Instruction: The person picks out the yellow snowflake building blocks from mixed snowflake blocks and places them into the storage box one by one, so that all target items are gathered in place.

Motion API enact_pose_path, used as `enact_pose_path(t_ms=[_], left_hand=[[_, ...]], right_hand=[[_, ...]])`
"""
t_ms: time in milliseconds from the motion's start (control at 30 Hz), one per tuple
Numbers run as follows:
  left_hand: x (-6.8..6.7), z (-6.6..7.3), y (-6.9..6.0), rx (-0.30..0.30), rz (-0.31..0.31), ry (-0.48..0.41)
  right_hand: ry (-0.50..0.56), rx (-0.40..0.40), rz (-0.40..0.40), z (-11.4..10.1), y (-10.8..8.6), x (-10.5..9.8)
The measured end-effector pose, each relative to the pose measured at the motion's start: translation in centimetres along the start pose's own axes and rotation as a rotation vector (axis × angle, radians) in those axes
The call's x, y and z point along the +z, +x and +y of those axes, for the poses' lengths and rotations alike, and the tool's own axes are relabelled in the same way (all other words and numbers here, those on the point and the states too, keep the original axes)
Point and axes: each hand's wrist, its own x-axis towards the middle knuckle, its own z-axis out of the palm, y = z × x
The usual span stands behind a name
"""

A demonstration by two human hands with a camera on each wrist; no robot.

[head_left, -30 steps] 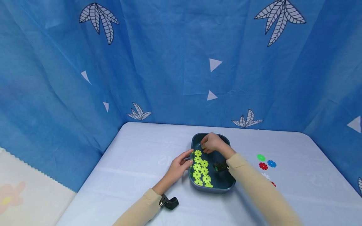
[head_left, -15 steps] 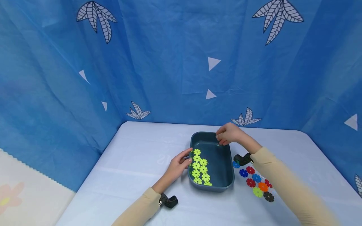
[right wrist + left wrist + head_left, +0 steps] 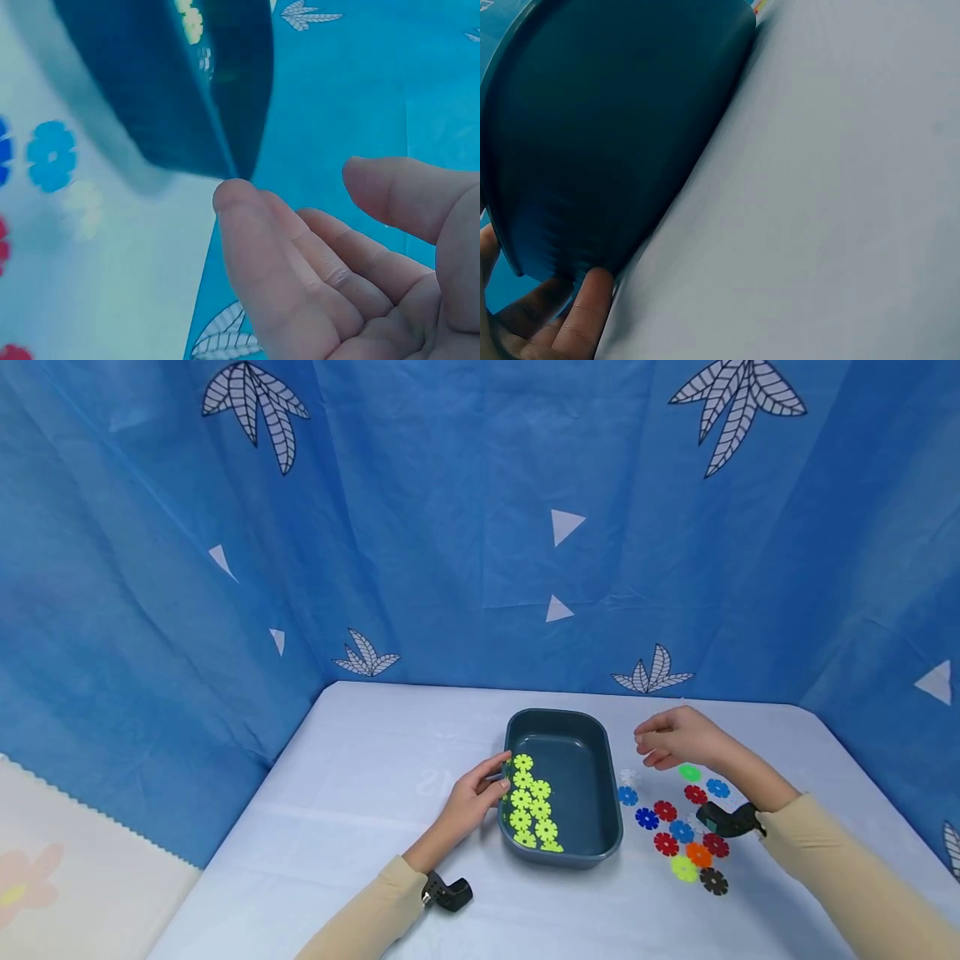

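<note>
A dark blue-green plastic bin (image 3: 581,802) stands on the table, with several yellow-green flower-shaped discs (image 3: 540,808) laid in overlapping rows along its left side. My left hand (image 3: 469,799) touches the bin's left wall; in the left wrist view its fingers (image 3: 585,315) rest against the outer wall (image 3: 622,135) near the rim. To the right of the bin, my right hand (image 3: 684,739) hovers over the table. In the right wrist view that hand (image 3: 337,292) has fingers and thumb apart, with nothing between them.
Right of the bin lie several loose flower discs, among them an orange disc (image 3: 699,855), a brown disc (image 3: 714,882), a dark blue disc (image 3: 647,818) and a green disc (image 3: 690,772). A blue patterned curtain (image 3: 480,527) hangs behind the white table (image 3: 390,752).
My right hand has left the inside of the bin and moved right across its rim to above the loose discs. My left hand stays at the bin's left wall.
</note>
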Motion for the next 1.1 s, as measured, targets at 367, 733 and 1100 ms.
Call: enact_pose_path(t_ms=[367,733,1100], left_hand=[[0.0,-0.1,0.0,-0.006,-0.010,0.008],[0.0,0.2,0.2,-0.004,-0.015,0.013],[-0.1,0.1,0.0,-0.015,-0.010,0.015]], right_hand=[[0.013,0.093,-0.002,5.0,-4.7,0.3],[0.081,0.184,0.023,8.9,-8.1,2.7],[0.112,0.246,0.012,9.6,-8.6,5.1]])
